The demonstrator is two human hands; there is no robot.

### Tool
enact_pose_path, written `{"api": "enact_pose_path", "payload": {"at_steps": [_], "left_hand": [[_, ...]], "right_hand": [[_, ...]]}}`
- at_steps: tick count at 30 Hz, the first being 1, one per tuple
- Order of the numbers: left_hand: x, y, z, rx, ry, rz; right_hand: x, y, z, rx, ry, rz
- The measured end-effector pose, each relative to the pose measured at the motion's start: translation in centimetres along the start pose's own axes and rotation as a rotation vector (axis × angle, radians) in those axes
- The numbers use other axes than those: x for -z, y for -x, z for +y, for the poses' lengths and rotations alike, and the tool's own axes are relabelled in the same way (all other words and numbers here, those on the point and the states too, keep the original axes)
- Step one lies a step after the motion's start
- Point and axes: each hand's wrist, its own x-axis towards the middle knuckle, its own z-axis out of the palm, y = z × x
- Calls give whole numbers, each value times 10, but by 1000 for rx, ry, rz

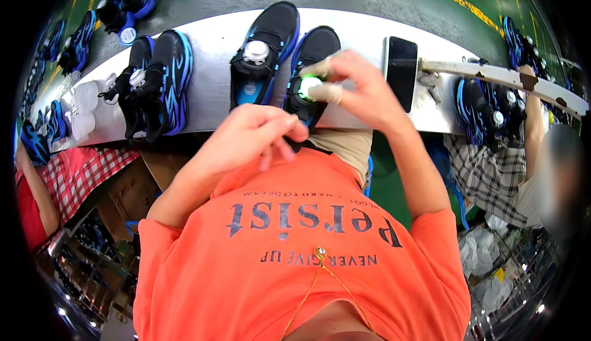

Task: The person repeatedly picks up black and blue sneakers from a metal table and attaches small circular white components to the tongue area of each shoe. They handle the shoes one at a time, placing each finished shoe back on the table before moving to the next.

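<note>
Two black shoes with blue soles lie side by side on the white bench, toes pointing away from me. My right hand (354,85), its thumb and a finger wrapped in pale covers, pinches the round dial (309,87) on the tongue of the right shoe (317,45). That dial shows a green glow. My left hand (261,130) is at the heel end of the shoes, fingers curled and fingertips together; whatever they hold, if anything, is hidden. A white dial (256,51) sits on the left shoe (271,27).
Another pair of shoes (166,82) stands to the left, beside stacked white round pieces (85,110). A phone (401,73) lies to the right, near a worn white metal bar (505,75). Co-workers sit on both sides, with more shoes (483,110) at the right.
</note>
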Motion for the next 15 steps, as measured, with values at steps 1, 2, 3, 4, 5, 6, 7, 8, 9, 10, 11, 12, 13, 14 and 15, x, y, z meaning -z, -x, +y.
{"api": "enact_pose_path", "payload": {"at_steps": [1,2,3,4,5,6,7,8,9,10,11,12,13,14,15], "left_hand": [[8,8,5,-165,-86,119],[14,14,9,-330,-173,235],[20,11,18,-453,-404,441],[30,2,30,-582,-640,647],[42,-16,29,-792,-766,710],[51,-30,22,-738,-756,694],[56,-39,17,-703,-757,609],[57,-43,16,-665,-749,526],[59,-41,18,-651,-688,378],[59,-40,14,-648,-675,245],[59,-37,10,-613,-657,155],[60,-36,8,-582,-640,67],[57,-28,8,-543,-708,99],[54,-30,-1,-732,-789,201],[49,-26,-3,-689,-822,251]], "right_hand": [[5,-11,3,64,5,101],[9,-27,9,126,8,202],[11,-43,14,106,119,261],[16,-65,19,88,232,327],[9,-92,43,136,231,362],[-3,-116,41,167,314,305],[-19,-132,34,51,358,263],[-30,-145,24,84,389,120],[-49,-158,48,287,514,99],[-58,-156,38,258,466,61],[-76,-157,44,253,410,43],[-89,-159,52,250,357,29],[-77,-144,21,265,329,-49],[-79,-148,23,188,322,-45],[-81,-151,25,110,315,-39]]}}
